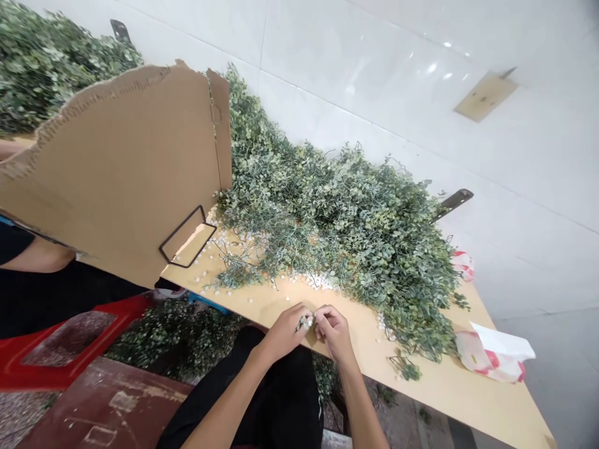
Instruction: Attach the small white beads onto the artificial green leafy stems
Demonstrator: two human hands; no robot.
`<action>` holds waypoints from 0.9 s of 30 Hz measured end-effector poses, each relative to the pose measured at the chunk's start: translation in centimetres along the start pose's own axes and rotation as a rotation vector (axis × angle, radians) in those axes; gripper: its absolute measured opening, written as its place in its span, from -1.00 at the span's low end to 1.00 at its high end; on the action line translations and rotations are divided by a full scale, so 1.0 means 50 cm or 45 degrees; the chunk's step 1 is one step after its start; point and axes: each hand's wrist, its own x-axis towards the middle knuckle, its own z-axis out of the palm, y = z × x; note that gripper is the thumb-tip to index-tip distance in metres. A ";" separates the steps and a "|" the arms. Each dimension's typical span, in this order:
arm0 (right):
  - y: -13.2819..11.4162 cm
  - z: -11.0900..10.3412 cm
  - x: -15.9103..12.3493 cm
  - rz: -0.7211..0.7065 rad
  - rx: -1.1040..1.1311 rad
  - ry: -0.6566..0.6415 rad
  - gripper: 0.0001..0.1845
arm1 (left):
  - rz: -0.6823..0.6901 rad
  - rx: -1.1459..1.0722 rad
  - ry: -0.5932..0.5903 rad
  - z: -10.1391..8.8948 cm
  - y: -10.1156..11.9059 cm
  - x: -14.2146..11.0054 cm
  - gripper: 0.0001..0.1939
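My left hand (286,328) is closed on a small green leafy sprig (303,322) with small white bits among its leaves. Right beside it, my right hand (336,330) has thumb and fingers pinched together; whatever is between them is too small to make out. Both hands are close together over the table's front edge, above my lap. Small white pieces (321,280) lie scattered on the wooden table (262,305) just beyond my hands. Behind those rises a large heap of green leafy stems (350,206).
A torn cardboard sheet (131,149) stands upright on the left, beside a black metal bookend (187,240). Partly hidden behind the sheet sits another person in black (60,299). A red-and-white tissue pack (491,355) is on the right. A loose sprig (406,366) lies near the front edge.
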 end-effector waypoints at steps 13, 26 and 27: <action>-0.026 0.002 0.000 -0.093 -0.320 -0.025 -0.73 | -0.020 -0.069 0.091 -0.002 0.007 0.001 -0.77; -0.074 0.023 0.105 -0.219 -1.559 0.059 -0.86 | -0.225 -0.354 0.263 0.006 -0.004 -0.016 -0.78; -0.074 0.023 0.107 -0.219 -1.589 0.059 -0.86 | -0.230 -0.403 0.256 0.007 -0.005 -0.017 -0.78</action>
